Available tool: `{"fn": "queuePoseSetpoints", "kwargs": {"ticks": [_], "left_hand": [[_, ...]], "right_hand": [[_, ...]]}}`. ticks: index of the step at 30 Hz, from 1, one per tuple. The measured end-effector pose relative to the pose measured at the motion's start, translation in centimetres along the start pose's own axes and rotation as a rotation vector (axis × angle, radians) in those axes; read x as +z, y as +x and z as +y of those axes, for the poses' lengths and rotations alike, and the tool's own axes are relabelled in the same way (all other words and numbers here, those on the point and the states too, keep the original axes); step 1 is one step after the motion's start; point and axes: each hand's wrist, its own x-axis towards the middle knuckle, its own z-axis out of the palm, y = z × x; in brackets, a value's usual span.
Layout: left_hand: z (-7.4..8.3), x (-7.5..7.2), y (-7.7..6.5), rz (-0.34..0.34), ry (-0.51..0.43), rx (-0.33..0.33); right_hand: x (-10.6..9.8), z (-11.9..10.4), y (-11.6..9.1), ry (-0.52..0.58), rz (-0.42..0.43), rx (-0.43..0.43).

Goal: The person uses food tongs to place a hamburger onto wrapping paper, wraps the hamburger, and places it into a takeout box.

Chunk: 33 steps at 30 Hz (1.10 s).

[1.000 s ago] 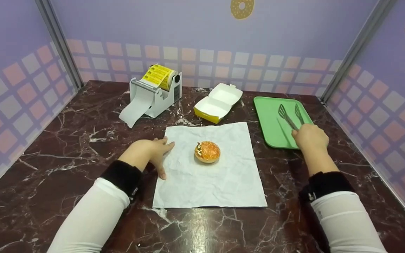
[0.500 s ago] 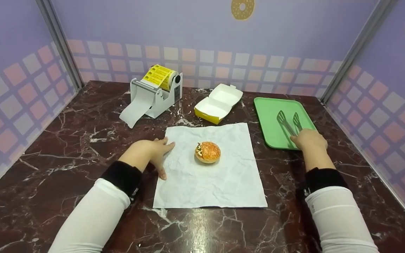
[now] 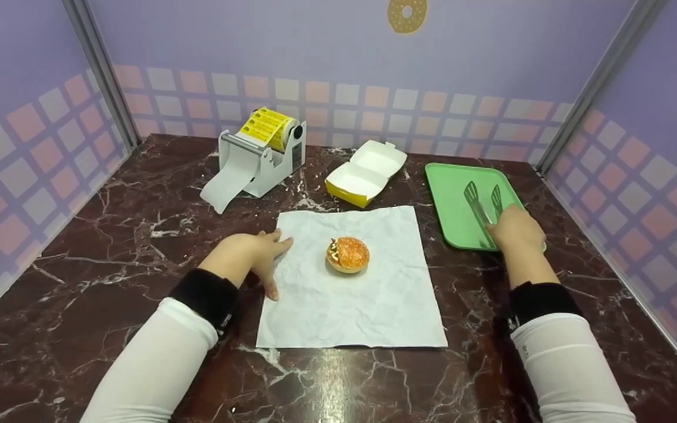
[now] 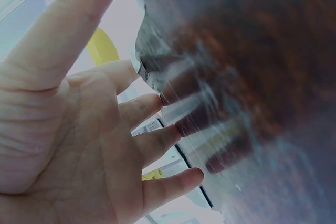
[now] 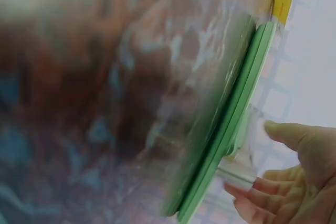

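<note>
In the head view my left hand (image 3: 259, 255) rests with spread fingers on the left edge of a sheet of white paper (image 3: 374, 311). The left wrist view shows its fingers (image 4: 157, 145) extended, gripping nothing. A small sesame-topped burger (image 3: 347, 255) sits near the paper's middle, filling showing on its left. My right hand (image 3: 518, 232) holds metal tongs (image 3: 475, 202) over the near right part of a green tray (image 3: 450, 200). The tongs' slotted tips point away, slightly apart. The right wrist view shows their blurred metal between thumb (image 5: 286, 132) and fingers; the hand covers their near end in the head view.
Behind the paper stands an unfolded white and yellow burger box (image 3: 368, 167). A label dispenser (image 3: 274, 158) with a yellow roll is at back left, its white strip hanging forward. Purple tiled-pattern walls (image 3: 338, 53) border the dark marble-look table (image 3: 109, 264) at back and sides.
My right hand and the tongs have come slightly nearer and down, then shifted a little away again. The left hand, paper and burger stay where they were.
</note>
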Motion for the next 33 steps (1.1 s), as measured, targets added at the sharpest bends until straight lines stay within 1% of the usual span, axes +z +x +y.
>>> {"fn": "queuePoseSetpoints", "kwargs": {"ticks": [3, 6, 9, 13, 15, 18, 22, 27, 30, 33], "left_hand": [[-0.1, 0.0, 0.1, -0.002, 0.001, -0.004], [-0.2, 0.0, 0.0, 0.000, -0.013, -0.010], [-0.2, -0.1, -0.2, 0.002, -0.025, -0.016], [-0.1, -0.1, -0.3, 0.003, -0.031, -0.010], [-0.1, -0.1, -0.3, 0.006, -0.025, -0.001], [-0.1, 0.0, -0.2, 0.010, -0.019, -0.001], [-0.1, 0.1, -0.1, 0.013, -0.005, -0.010], [0.0, 0.0, -0.2, 0.013, 0.003, -0.019], [0.0, -0.1, -0.2, 0.007, 0.007, -0.021], [0.1, -0.1, -0.2, 0.000, 0.015, -0.025]], "right_hand": [[0.1, -1.9, -0.3, 0.005, 0.055, -0.057], [0.2, -4.2, -0.7, 0.049, 0.053, -0.133], [0.4, -6.2, -1.1, 0.156, -0.023, -0.183], [1.0, -8.2, -1.5, 0.292, -0.154, -0.207], [1.5, -8.9, -1.5, 0.325, -0.200, -0.214], [2.2, -9.8, -1.6, 0.326, -0.228, -0.232], [2.8, -10.8, -1.6, 0.331, -0.210, -0.244], [3.0, -12.0, -1.9, 0.412, -0.174, -0.231], [2.9, -12.5, -2.3, 0.435, -0.113, -0.257], [2.8, -13.0, -2.7, 0.436, -0.018, -0.310]]}}
